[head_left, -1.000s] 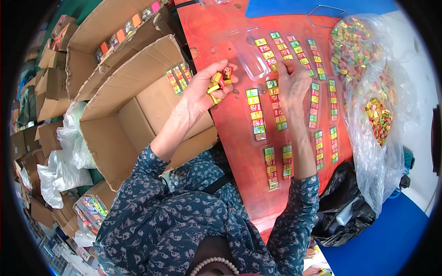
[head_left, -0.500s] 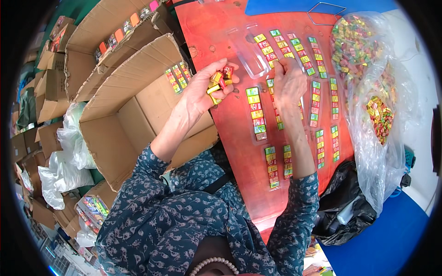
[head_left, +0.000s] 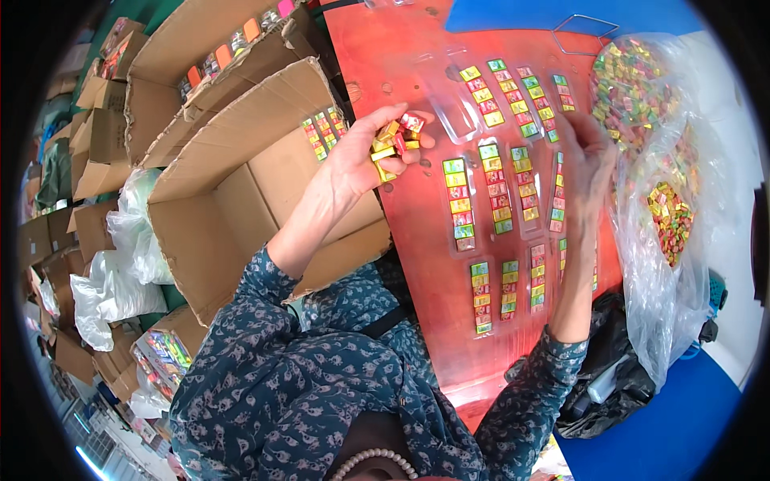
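The left hand (head_left: pixel 365 156) is raised over the left edge of the red bench (head_left: pixel 417 232), its grip closed round a small cluster of wrapped sweets (head_left: pixel 395 143) in yellow, red and green, pinched between thumb and fingertips with the palm turned up. The right hand (head_left: pixel 585 164) reaches out over the bench, fingers spread and pointing away from the person; it is blurred, so I cannot tell whether it has hold of anything, though it seems to rest on or just above one of the clear plastic trays (head_left: pixel 513 188). Those trays lie across the middle of the bench in rows, each slot filled with a column of small coloured sweets; another filled pair (head_left: pixel 497 293) lies nearer the person, and a further tray (head_left: pixel 517 96) lies beyond the hands with an unfilled clear part at its left end. To the right of the right hand, a large clear plastic bag (head_left: pixel 666 264) holds loose sweets, heaped at the top (head_left: pixel 634 84) and again lower down (head_left: pixel 672 216). A dark bag (head_left: pixel 609 385) lies at the bench's near right corner, against a blue surface (head_left: pixel 666 433). To the left of the bench stands an open cardboard box (head_left: pixel 241 200) with a few filled trays (head_left: pixel 323 132) propped inside its far wall. More cardboard boxes (head_left: pixel 184 64) and white plastic bags (head_left: pixel 120 272) crowd the floor farther left.
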Tool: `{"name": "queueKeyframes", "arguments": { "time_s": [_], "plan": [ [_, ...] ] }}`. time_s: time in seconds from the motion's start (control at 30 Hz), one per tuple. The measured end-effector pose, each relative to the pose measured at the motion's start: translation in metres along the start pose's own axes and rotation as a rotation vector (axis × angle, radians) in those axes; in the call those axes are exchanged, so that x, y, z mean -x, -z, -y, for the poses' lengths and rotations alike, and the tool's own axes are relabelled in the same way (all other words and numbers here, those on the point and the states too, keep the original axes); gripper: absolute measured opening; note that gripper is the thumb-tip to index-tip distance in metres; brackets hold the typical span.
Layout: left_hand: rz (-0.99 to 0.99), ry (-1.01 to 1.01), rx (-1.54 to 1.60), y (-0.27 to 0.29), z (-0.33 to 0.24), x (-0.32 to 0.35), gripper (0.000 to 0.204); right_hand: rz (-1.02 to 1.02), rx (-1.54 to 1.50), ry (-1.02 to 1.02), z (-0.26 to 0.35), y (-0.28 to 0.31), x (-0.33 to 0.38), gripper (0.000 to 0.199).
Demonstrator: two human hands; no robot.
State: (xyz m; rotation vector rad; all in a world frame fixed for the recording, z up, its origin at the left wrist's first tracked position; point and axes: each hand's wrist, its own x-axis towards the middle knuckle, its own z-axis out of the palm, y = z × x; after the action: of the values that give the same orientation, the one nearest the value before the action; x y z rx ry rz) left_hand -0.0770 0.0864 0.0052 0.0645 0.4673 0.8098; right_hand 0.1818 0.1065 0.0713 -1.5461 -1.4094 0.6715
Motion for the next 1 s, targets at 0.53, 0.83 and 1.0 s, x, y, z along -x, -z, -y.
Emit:
{"name": "queueKeyframes", "arguments": {
  "time_s": [0.53,0.83,1.0],
  "plan": [
    [-0.144,-0.015,0.041,-0.054,0.034,-0.069,0.023,-0.526,0.628,0.033,-0.117,0.264,-0.069,0.017],
    [-0.192,-0.039,0.038,-0.075,0.064,-0.095,0.024,-0.384,0.860,-0.277,-0.290,0.433,-0.092,0.026],
    [-0.236,-0.059,-0.018,-0.085,0.082,-0.105,0.024,-0.260,0.995,-0.155,-0.303,0.430,-0.093,0.028]
  ]
}}
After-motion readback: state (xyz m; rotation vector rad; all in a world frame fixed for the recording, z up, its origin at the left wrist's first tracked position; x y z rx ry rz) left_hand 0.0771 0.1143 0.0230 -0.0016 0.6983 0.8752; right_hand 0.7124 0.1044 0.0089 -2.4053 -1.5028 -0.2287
